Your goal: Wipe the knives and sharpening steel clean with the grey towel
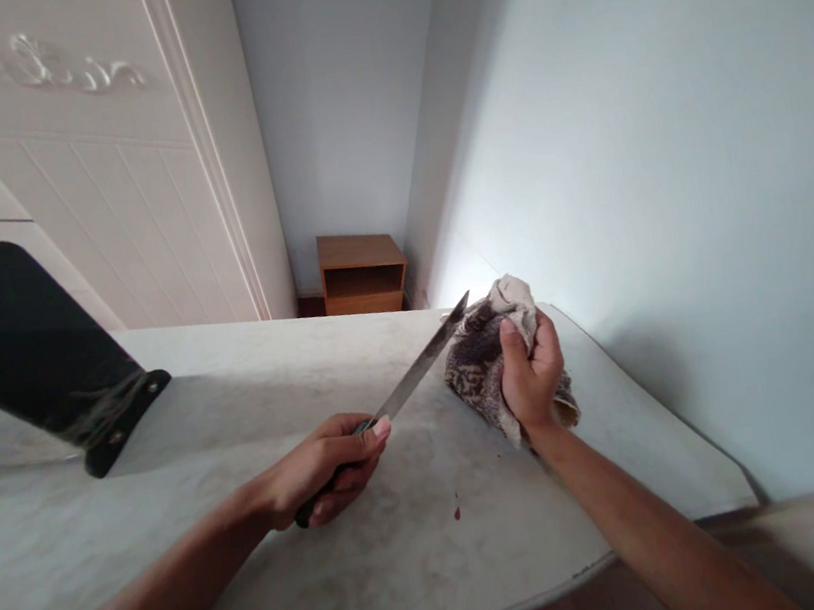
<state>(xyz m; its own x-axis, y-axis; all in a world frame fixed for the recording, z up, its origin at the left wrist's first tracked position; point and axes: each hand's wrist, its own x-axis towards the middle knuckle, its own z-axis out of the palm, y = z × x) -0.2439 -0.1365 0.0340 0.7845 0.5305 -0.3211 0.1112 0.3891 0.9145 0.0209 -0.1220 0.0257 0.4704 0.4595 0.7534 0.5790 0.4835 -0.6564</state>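
A knife (420, 369) with a dark handle is gripped in my left hand (334, 462), its blade slanting up and to the right over the table. My right hand (534, 373) is closed around a bunched cloth (477, 361), patterned dark and pale, at the table's right side. Near the blade's tip, the cloth's left edge lies very close to the knife; whether they touch I cannot tell. Part of the cloth is hidden behind my right hand and wrist.
The pale, stained table (262, 568) carries a small reddish-brown spot (457, 513). At left stands a black panel on a foot (24, 329). A white cabinet (110, 185) and a wooden nightstand (361, 261) are beyond the table; a pale wall (696, 153) borders its right side.
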